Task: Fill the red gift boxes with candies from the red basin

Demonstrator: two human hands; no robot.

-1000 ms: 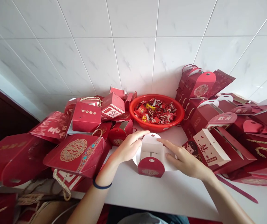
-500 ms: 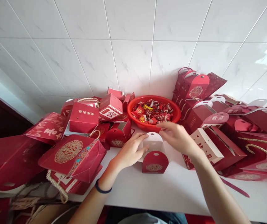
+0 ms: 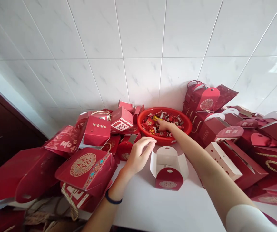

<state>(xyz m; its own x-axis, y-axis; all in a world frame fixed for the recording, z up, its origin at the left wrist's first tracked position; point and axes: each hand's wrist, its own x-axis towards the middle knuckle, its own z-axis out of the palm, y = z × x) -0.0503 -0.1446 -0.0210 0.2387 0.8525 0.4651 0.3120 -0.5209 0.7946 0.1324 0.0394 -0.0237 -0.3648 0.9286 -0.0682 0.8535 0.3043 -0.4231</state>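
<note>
One small box (image 3: pixel 168 176) stands on the bare middle of the white surface (image 3: pixel 153 207), between the near edge and the far edge. Its top is undone: three white flaps stand up, one at the back and one at each side, and one rounded red flap faces the near edge.

The left hand (image 3: pixel 140 154) hovers just beside the box's left flap. Its fingers are loosely curled with a narrow gap between them and the thumb, and it holds nothing. One dark wristband (image 3: pixel 113 200) circles its wrist.

The right hand (image 3: pixel 163 125) reaches over the box into the one red bowl (image 3: pixel 187 127) at the far edge, against the tiled wall (image 3: pixel 140 38). Its fingers lie down among the wrapped sweets (image 3: pixel 175 120); whether they grip one cannot be told. A white sleeve (image 3: pixel 248 220) shows at the near right corner.

Two heaps of red gift boxes flank the bowl, the left heap (image 3: pixel 85 166) and the right heap (image 3: pixel 225 127), each too tumbled to count.
</note>
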